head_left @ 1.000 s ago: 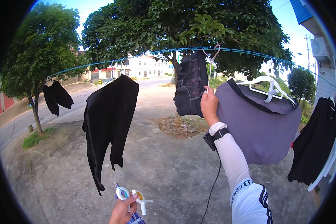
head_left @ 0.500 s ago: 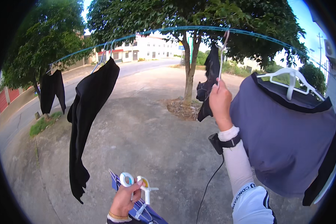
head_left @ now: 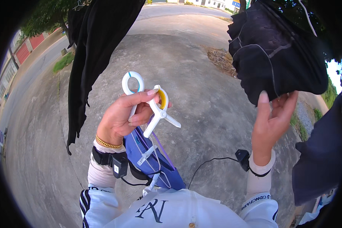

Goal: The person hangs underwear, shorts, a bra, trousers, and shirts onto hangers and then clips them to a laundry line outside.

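Observation:
My left hand is closed around two white plastic clothes pegs, held up in front of me. One peg has a round white jaw with a blue stripe; the other peg has a yellow lining and two spread handles. A blue-purple folded fabric item with white cord hangs by my left forearm. Raised on the right, my right hand has its thumb and fingers apart at the lower edge of a hanging black garment with pale seam lines. The garment's top lies outside the picture.
A long black garment hangs at the left. Dark grey cloth hangs at the far right. Black cables run from the devices strapped on my wrists. Concrete ground spreads below, with a road and a leaf-littered tree base beyond.
My right hand has let go of the pink-white hanger and come down to the black garment's lower edge. My left hand has risen with the pegs. The view has tilted down and moved nearer.

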Available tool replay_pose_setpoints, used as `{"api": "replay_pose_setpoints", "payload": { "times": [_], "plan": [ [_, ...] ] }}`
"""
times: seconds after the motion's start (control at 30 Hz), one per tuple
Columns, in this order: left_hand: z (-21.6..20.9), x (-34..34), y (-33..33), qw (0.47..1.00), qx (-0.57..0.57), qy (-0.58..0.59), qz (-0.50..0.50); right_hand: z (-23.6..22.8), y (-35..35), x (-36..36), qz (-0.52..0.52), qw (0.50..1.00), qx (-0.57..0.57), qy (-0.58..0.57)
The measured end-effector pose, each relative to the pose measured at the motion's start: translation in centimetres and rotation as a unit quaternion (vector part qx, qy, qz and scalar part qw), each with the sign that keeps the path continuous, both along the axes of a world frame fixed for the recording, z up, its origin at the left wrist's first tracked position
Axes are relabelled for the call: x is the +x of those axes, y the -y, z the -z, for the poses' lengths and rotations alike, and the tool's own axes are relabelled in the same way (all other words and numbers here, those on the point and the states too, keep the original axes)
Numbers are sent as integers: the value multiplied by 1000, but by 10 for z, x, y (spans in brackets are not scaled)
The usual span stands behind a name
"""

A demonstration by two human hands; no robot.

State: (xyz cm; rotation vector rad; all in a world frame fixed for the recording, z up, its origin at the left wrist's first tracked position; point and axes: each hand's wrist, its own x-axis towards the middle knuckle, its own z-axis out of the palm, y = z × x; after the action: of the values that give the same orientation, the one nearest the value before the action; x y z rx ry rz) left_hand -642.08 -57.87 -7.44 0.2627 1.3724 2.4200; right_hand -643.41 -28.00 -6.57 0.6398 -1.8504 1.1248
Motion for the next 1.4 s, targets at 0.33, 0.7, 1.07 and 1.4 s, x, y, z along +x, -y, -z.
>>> {"api": "replay_pose_setpoints", "payload": {
  "times": [0.33,0.7,1.07,1.4],
  "plan": [
    [-25,-1,-49,999,-44,-16,2,135,49,73,-401,794,182,418],
    [-23,0,-58,999,-14,34,-18,128,35,77,-417,698,-140,565],
    [17,-40,-19,989,79,23,122,157,45,68,-328,711,-332,527],
    [20,-92,29,987,16,74,144,155,52,71,-175,790,-368,458]
  ]
}}
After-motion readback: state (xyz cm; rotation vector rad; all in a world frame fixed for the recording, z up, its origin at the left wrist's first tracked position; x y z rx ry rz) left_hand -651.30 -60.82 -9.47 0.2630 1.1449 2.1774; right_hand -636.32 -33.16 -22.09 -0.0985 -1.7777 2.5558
